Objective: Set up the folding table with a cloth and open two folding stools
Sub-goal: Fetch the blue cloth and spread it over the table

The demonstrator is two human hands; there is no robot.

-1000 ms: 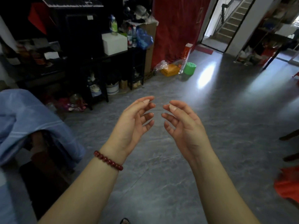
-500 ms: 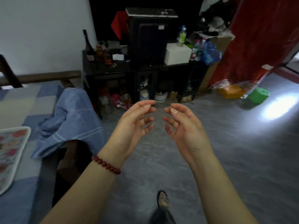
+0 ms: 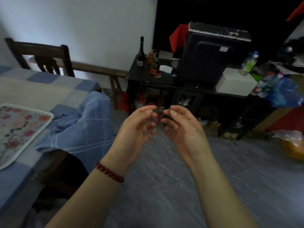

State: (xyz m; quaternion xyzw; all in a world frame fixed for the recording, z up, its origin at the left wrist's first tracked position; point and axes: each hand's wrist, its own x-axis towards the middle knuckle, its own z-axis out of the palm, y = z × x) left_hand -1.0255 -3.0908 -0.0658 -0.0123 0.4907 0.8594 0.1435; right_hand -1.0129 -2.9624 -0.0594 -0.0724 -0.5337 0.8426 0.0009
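left hand (image 3: 136, 129) loosely curled, empty, right hand (image 3: 183, 130) likewise

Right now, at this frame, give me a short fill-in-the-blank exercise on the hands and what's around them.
The bead bracelet sits on the ___ wrist.
The left hand and the right hand each hold ___.
The tray on the covered table has a ___ pattern.
The dark bottle stands ___ on the black shelf.
Missing words: left; nothing; floral; upright.
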